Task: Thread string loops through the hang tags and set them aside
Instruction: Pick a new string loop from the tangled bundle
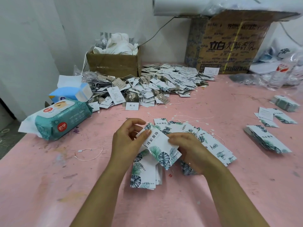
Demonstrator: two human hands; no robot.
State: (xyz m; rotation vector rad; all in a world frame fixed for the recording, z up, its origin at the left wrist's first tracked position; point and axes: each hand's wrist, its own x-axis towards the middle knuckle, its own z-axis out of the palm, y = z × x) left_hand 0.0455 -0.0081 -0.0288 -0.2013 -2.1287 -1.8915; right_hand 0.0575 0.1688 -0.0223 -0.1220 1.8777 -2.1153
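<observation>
The left hand [129, 138] pinched the hang tag [159, 149] at its text end, thumb on top. The right hand [188, 149] gripped its right edge with curled fingers. The tag was held over the fanned tag pile [213, 145] on the pink table [49, 177], with its long axis diagonal and its leafy end pointing near-right. A string loop [91, 154] lay loose to the left.

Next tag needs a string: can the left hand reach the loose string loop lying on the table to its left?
Probably yes. The string loop lies alone on bare pink table, with nothing between it and the left hand. That hand grips the hang tag, so it must let go first.
</observation>
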